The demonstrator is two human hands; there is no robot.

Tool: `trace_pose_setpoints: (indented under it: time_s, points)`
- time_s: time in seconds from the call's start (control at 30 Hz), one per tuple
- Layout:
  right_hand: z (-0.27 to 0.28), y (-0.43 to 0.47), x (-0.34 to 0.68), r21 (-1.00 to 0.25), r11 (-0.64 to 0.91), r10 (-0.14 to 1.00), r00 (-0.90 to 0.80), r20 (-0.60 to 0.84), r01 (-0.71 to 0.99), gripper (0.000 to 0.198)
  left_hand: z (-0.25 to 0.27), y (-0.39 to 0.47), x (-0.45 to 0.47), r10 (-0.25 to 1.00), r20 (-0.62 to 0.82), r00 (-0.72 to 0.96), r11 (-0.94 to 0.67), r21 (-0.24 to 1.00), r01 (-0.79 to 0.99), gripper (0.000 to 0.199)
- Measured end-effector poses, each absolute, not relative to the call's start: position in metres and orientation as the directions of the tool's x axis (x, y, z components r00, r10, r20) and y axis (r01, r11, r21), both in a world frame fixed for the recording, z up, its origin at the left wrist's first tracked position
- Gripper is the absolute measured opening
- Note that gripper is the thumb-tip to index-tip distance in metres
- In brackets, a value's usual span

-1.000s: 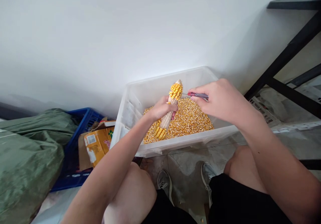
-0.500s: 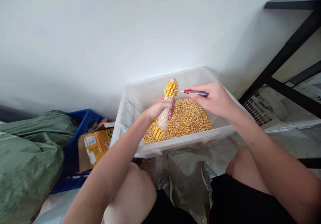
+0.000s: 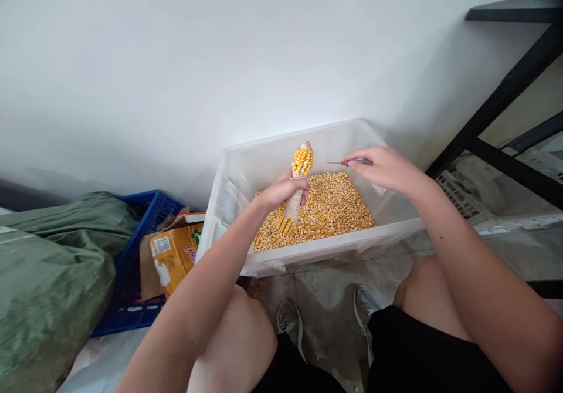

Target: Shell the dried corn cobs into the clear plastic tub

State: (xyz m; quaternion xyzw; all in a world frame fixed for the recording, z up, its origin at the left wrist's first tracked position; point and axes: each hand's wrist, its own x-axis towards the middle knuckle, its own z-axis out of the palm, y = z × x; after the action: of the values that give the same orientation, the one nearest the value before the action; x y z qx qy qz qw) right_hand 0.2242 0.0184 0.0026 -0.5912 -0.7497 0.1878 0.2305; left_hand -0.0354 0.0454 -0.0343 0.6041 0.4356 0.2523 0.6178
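My left hand [image 3: 285,189] is wrapped round the bare middle of a corn cob [image 3: 302,161], which leans upright with yellow kernels left at its top and bottom ends. In my right hand [image 3: 382,165] is a screwdriver [image 3: 359,162] with a red and dark handle, its thin shaft pointing left. The tip is apart from the cob, a short way to its right. Beneath both hands, a layer of loose corn kernels [image 3: 336,205] covers the floor of a white plastic tub [image 3: 316,251].
On the left stand a blue crate [image 3: 125,287], a green cloth or sack [image 3: 53,275] and a torn orange carton [image 3: 176,252]. A black metal frame [image 3: 497,100] rises at the right, with a white slotted basket [image 3: 461,196] behind it. A white wall [image 3: 197,58] backs the tub.
My right hand has drawn the screwdriver away to the right, off the cob's kernels. The cob has tilted slightly and shifted a little to the right in my left hand.
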Motion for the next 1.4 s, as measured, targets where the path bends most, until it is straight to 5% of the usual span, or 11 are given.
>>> trace_pose_setpoints:
  time_s: [0.13,0.23,0.37,0.5,0.7,0.93,1.17,1.4]
  points:
    - [-0.01,0.023,0.214,-0.468,0.178,0.983,-0.178,0.046,0.865,0.044,-0.034,0.045,-0.035,0.805,-0.288,0.519,0.112,0.933,0.343,0.011]
    - [-0.012,0.025,0.199,-0.67,0.18,0.981,-0.081,0.177,0.72,0.05,-0.034,0.041,-0.029,0.762,-0.292,0.578,0.064,0.922,0.381,0.011]
    - [-0.009,0.021,0.172,-0.886,0.082,0.992,-0.123,0.029,0.457,0.055,-0.037,0.037,-0.021,0.707,-0.221,0.672,-0.053,0.931,0.361,0.015]
    - [-0.005,0.014,0.154,-0.803,0.045,0.999,-0.051,0.019,0.594,0.038,-0.037,0.033,-0.018,0.728,-0.141,0.671,-0.175,0.908,0.38,0.024]
    - [0.001,0.016,0.146,-0.703,0.12,0.966,0.081,0.246,0.701,0.03,-0.029,0.023,-0.015,0.811,0.07,0.581,-0.351,0.853,0.387,0.028]
    - [-0.003,0.021,0.143,-0.792,0.064,0.983,0.098,0.154,0.608,0.03,-0.027,0.018,-0.013,0.834,0.071,0.547,-0.369,0.808,0.459,0.044]
    - [-0.011,0.033,0.15,-0.785,-0.085,0.995,0.091,-0.037,0.614,0.031,-0.029,0.018,-0.006,0.801,-0.022,0.598,-0.198,0.933,0.3,0.055]
    - [-0.023,0.044,0.165,-0.761,-0.161,0.987,0.092,-0.132,0.628,0.029,-0.041,0.025,0.002,0.802,-0.203,0.562,0.182,0.979,0.094,0.034]
